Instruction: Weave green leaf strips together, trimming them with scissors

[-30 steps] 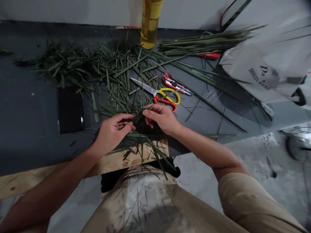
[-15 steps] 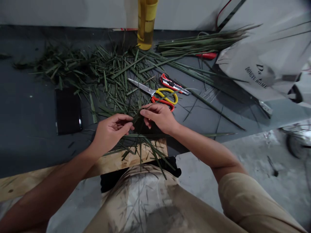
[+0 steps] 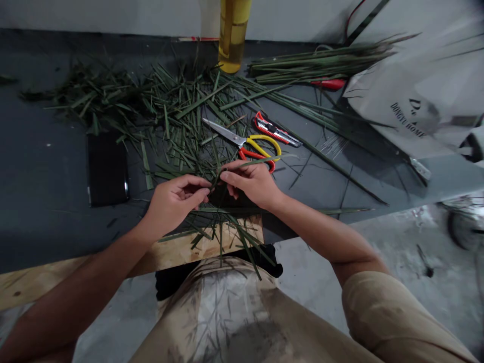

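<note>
Fingers point(image 3: 230, 176) of both hands pinching a green leaf strip point(image 3: 245, 164), slanting up rightward

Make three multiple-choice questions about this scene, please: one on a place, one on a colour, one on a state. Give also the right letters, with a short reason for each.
1. Where do the scissors lie?
A) On the white bag
B) On the dark table, beside the knife
C) On the wooden board

2. What colours are the handles?
A) Blue and white
B) All black
C) Red and yellow

3. What do the left hand and right hand do?
A) Both hold a leaf strip
B) Both lie flat on the board
C) The left hand grips the scissors

Answers:
1. B: they lie next to the knife.
2. C: one loop is red, one yellow.
3. A: the fingers of both hands close on it.
</note>
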The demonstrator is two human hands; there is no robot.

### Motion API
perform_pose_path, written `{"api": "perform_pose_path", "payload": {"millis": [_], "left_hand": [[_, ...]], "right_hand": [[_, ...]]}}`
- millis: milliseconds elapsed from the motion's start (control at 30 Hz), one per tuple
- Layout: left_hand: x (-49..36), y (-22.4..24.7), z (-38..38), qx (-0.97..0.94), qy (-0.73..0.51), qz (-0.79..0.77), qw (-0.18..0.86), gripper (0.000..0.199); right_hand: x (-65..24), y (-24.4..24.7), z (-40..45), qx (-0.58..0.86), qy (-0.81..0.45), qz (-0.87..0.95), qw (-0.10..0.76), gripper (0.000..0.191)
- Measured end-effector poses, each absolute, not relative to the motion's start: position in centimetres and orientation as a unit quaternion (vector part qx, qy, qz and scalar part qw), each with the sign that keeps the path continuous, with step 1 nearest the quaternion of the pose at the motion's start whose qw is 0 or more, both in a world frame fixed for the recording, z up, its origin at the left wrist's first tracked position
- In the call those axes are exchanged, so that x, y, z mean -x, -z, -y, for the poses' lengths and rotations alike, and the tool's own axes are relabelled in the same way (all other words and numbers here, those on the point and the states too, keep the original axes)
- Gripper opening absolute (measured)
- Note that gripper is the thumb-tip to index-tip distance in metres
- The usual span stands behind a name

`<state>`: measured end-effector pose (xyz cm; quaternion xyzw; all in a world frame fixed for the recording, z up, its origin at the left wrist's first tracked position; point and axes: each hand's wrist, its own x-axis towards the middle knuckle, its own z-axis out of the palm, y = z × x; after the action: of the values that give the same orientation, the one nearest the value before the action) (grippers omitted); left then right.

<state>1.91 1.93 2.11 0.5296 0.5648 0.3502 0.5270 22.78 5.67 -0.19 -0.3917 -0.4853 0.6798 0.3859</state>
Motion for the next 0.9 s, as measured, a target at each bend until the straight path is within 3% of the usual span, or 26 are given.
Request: {"api": "perform_pose_path", "payload": {"millis": [200, 333, 467, 767, 900], "left_hand": [[-1.3, -2.0, -1.7, -0.588, -0.352, -0.589, 0.428, 0.021], [-1.4, -2.1, -1.5, -0.658, -0.320, -0.566, 0.380, 0.022], [-1.4, -2.0, -1.6, -0.679, -0.300, -0.557, 0.371, 0.021], [-1.4, -2.0, -1.8, -0.680, -0.283, -0.570, 0.364, 0.021], [-1.3, -2.0, -1.9, -0.648, -0.317, -0.592, 0.359, 0.021]], "right_hand": [[-23.4, -0.1, -6.1, 0.384, -0.672, 0.509, 0.377, 0.055], [-23.5, 0.1, -6.1, 0.376, -0.674, 0.510, 0.380, 0.048], [-23.4, 0.5, -6.0, 0.353, -0.686, 0.503, 0.389, 0.039], [-23.5, -0.5, -6.3, 0.312, -0.758, 0.409, 0.402, 0.052], [-24.4, -1.4, -7.2, 0.365, -0.730, 0.373, 0.440, 0.060]]}}
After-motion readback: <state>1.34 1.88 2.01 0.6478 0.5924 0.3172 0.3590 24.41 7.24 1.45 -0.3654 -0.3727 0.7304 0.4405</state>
